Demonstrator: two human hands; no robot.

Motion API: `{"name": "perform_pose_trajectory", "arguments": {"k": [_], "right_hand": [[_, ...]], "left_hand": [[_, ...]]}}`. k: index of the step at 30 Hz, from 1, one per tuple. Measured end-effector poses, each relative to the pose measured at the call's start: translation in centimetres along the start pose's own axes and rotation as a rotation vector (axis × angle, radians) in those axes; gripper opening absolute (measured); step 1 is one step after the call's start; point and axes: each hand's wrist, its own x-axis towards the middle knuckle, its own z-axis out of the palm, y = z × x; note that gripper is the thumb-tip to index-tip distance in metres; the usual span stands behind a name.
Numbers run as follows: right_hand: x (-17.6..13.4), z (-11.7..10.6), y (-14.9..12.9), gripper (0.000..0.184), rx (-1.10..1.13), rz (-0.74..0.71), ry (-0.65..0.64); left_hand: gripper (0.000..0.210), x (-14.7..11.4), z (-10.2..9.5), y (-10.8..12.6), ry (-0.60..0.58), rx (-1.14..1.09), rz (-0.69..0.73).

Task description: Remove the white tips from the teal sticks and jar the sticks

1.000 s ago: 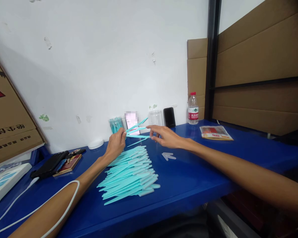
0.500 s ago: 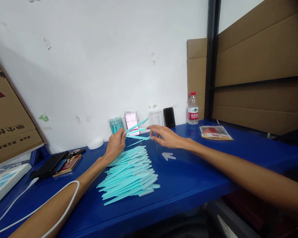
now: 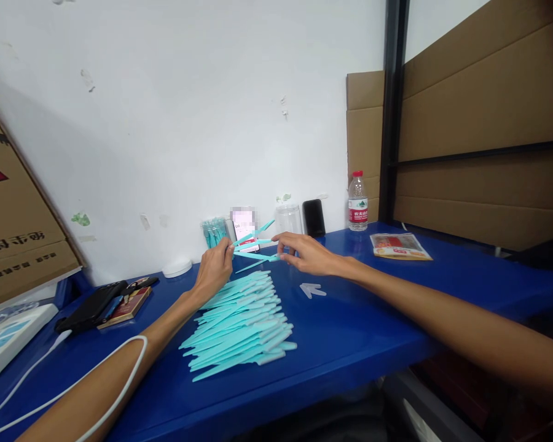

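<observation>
My left hand (image 3: 215,265) is closed in a pinch on several turquoise eyebrow razors (image 3: 253,254), which fan out to the right. My right hand (image 3: 306,253) faces it, fingers curled, with thumb and fingertips closed at the far end of one razor. Below both hands, a pile of the same razors (image 3: 244,325) lies side by side, their pale capped ends pointing right. A few loose translucent caps (image 3: 312,290) rest on the table beneath my right hand. What the left fingertips cover is hidden.
On the blue table (image 3: 350,331) stand a tub of razors (image 3: 214,232), a lit phone (image 3: 244,226), a clear jar (image 3: 288,220), a black phone-like object (image 3: 314,217) and a water bottle (image 3: 358,202). A white lid (image 3: 177,268) lies left. A white cable (image 3: 138,368) crosses my left forearm.
</observation>
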Motion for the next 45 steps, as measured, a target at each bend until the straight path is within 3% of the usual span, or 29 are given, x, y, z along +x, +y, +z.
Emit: {"name": "perform_pose_trajectory", "arguments": {"k": [32, 37, 42, 45], "right_hand": [[0.06, 0.07, -0.03, 0.007, 0.005, -0.01, 0.001], [0.27, -0.11, 0.15, 0.008, 0.017, -0.016, 0.133], [0.52, -0.6, 0.23, 0.004, -0.025, 0.103, 0.347], [0.58, -0.8, 0.28, 0.003, -0.05, 0.159, 0.401]], "left_hand": [[0.022, 0.02, 0.03, -0.06, -0.002, 0.003, 0.0], [0.022, 0.11, 0.06, -0.17, 0.014, -0.016, -0.007], [0.021, 0.17, 0.03, -0.21, 0.014, -0.028, -0.008], [0.021, 0.18, 0.02, -0.18, 0.013, -0.029, -0.014]]}}
